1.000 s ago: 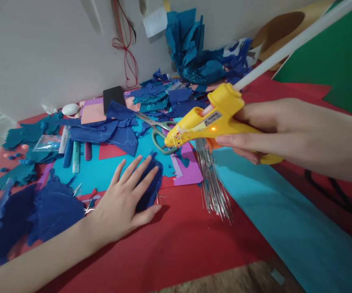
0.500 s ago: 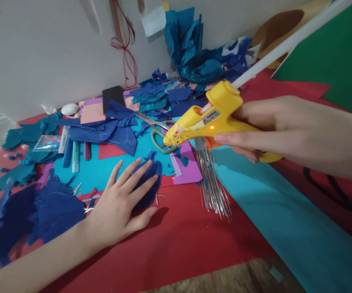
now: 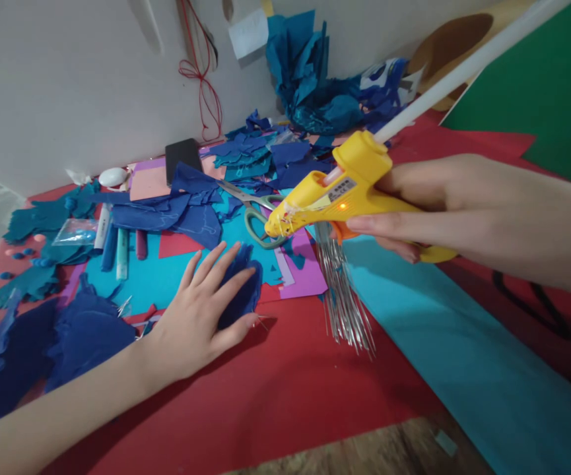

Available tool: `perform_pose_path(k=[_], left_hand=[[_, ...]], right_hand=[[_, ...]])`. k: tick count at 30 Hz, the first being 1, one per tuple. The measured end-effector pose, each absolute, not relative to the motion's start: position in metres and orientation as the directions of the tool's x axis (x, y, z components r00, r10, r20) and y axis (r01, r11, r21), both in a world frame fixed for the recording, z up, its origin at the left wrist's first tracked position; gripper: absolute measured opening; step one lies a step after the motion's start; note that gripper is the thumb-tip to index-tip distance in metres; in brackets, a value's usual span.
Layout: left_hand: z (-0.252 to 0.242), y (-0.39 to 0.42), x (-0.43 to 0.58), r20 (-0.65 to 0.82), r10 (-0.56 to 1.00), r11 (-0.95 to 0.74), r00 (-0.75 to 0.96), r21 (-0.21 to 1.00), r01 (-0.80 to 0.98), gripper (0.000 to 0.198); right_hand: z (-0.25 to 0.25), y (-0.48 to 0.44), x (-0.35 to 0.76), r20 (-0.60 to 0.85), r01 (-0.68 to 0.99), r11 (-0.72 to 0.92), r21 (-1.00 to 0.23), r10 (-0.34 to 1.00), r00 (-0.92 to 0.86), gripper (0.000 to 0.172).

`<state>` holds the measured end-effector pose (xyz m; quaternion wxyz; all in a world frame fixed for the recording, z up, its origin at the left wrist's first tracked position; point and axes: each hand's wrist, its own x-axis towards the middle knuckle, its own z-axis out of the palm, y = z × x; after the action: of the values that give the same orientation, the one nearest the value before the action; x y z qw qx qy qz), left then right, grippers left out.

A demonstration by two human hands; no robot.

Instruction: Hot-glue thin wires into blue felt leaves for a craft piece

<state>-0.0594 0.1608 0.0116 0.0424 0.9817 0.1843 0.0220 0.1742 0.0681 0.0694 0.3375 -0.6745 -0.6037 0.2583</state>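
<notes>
My right hand [image 3: 414,211] is wrapped round the handle of a yellow hot glue gun [image 3: 335,198], its orange trigger under my fingers. A long white glue stick [image 3: 463,76] juts from the back of the gun, and a small orange light glows on its side. My left hand [image 3: 201,307] lies with its fingers spread over a dark blue cut piece [image 3: 248,284], partly hiding it. A small bunch of thin wire ends [image 3: 262,321] sticks out by my left thumb. Scissors with green handles [image 3: 250,221] lie behind the gun's nozzle.
A bundle of silver wires [image 3: 347,303] lies beside a long light-blue sheet [image 3: 443,316] on the red surface [image 3: 285,396]. Blue scraps [image 3: 166,218], markers [image 3: 123,254] and a black flat object [image 3: 183,160] are farther back. A green board [image 3: 537,99] stands at right.
My left hand has shifted slightly upward and its thumb now covers part of the small wire ends. The glue gun in my right hand has hardly moved.
</notes>
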Motion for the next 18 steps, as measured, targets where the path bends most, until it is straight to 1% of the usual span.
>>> perform_pose_path(k=[6,10,14,16,18], left_hand=[[0.010,0.163,-0.056,-0.007,0.388,-0.916,0.921,0.108,0.387,0.052],[0.007,0.164,-0.056,0.004,0.394,-0.914,0.919,0.104,0.391,0.052],[0.009,0.163,-0.059,0.069,0.407,-0.909,0.911,0.132,0.396,0.054],[0.014,0.163,-0.062,0.131,0.424,-0.900,0.896,0.167,0.401,0.045],[0.021,0.164,-0.066,0.185,0.444,-0.891,0.877,0.195,0.410,0.027]], right_hand=[[0.068,0.067,0.175,0.022,0.633,-0.084,-0.770,0.987,0.159,0.028],[0.071,0.067,0.173,0.038,0.658,-0.082,-0.749,0.986,0.165,0.027],[0.070,0.068,0.173,0.011,0.648,-0.108,-0.754,0.984,0.176,0.026],[0.069,0.068,0.175,0.011,0.643,-0.095,-0.760,0.987,0.159,0.027],[0.068,0.068,0.176,0.017,0.636,-0.078,-0.768,0.990,0.142,0.028]])
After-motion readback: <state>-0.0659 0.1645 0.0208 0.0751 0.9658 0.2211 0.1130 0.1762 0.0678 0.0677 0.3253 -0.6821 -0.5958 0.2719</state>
